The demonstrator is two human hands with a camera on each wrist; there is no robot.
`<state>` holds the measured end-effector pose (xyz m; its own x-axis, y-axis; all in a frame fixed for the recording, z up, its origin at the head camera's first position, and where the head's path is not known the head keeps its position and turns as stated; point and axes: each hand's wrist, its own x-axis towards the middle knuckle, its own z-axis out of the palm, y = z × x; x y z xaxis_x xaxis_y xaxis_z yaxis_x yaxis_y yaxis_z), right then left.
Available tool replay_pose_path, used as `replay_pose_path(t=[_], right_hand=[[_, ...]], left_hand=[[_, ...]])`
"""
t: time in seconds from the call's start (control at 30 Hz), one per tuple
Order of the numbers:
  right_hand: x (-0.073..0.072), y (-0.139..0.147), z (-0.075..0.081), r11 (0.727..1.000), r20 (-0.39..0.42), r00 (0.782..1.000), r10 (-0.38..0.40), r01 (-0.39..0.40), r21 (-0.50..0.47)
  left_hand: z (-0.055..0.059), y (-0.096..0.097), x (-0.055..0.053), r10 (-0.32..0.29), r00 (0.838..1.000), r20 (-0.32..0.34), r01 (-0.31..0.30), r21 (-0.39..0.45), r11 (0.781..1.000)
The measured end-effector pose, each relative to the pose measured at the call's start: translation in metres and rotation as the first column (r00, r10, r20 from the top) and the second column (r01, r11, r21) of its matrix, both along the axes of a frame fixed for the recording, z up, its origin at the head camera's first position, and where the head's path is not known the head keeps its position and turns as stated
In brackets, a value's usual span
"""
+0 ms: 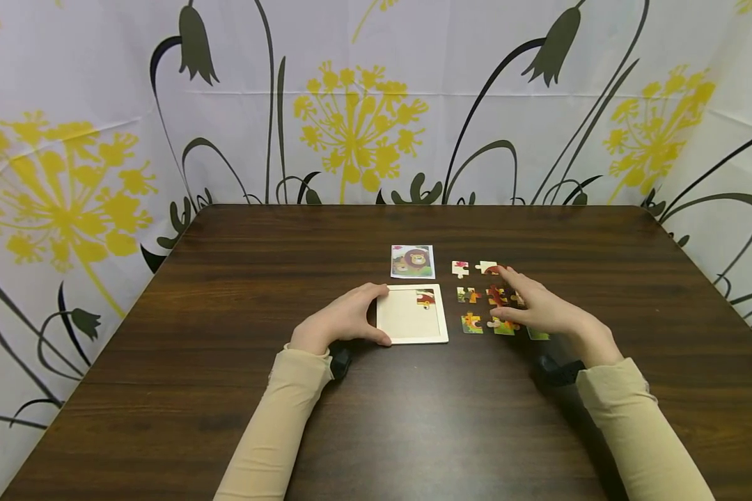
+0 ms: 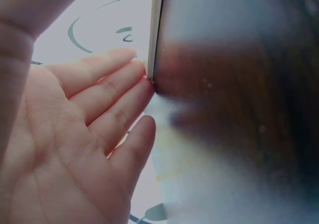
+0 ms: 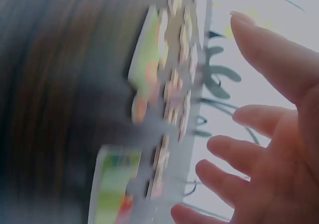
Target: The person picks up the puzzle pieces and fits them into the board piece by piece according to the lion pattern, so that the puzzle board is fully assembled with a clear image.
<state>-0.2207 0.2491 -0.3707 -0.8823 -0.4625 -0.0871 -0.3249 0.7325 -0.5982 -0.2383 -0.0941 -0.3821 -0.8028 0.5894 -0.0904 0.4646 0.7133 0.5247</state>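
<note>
My left hand (image 1: 345, 320) is at the left side of a pale puzzle tray (image 1: 407, 323), its thumb by the near corner and its fingers by the far one. The left wrist view shows nearly straight fingers (image 2: 122, 102) touching the tray's edge (image 2: 155, 35). One brown and white puzzle piece (image 1: 425, 297) sits in the tray's far right corner. My right hand (image 1: 548, 309) hovers over the loose pieces, thumb and fingers spread with nothing between them. Below it are a green-edged piece (image 1: 504, 327) and another green piece (image 3: 112, 184), and it partly hides several others.
A picture card (image 1: 412, 261) with lions lies just beyond the tray. Loose pieces, such as a white and pink one (image 1: 460, 268) and a yellow-orange one (image 1: 472, 323), lie in rows right of the tray on the dark wooden table (image 1: 276, 278). A flowered curtain (image 1: 238, 139) hangs behind.
</note>
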Motion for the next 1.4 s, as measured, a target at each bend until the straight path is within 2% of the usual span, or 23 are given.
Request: replay_pose_path(t=[0.27, 0.43, 0.87, 1.1, 1.2, 1.4], right_hand=[[-0.001, 0.021, 0.002, 0.997, 0.049, 0.997, -0.063, 0.060, 0.052], [0.000, 0.029, 0.002, 0.995, 0.049, 0.996, -0.079, 0.075, 0.073], [-0.006, 0.036, -0.006, 0.986, -0.066, 0.993, -0.102, 0.110, 0.124], [-0.008, 0.041, -0.005, 0.987, -0.135, 0.988, -0.079, 0.096, 0.128], [-0.009, 0.043, -0.005, 0.987, -0.140, 0.987, -0.080, 0.098, 0.124], [-0.014, 0.045, -0.004, 0.985, -0.093, 0.989, -0.119, 0.129, 0.114]], left_hand=[[0.000, -0.001, 0.001, -0.004, 1.000, 0.000, 0.004, 0.012, 1.000], [0.001, -0.001, 0.001, -0.002, 1.000, 0.002, 0.002, 0.013, 1.000], [0.000, -0.002, 0.001, -0.001, 1.000, 0.000, 0.001, 0.005, 1.000], [-0.001, 0.000, 0.000, -0.010, 1.000, -0.002, 0.010, 0.013, 1.000], [0.000, 0.001, 0.001, -0.010, 1.000, 0.002, 0.010, 0.013, 1.000], [0.001, 0.000, 0.001, 0.000, 1.000, 0.005, 0.000, 0.005, 1.000]])
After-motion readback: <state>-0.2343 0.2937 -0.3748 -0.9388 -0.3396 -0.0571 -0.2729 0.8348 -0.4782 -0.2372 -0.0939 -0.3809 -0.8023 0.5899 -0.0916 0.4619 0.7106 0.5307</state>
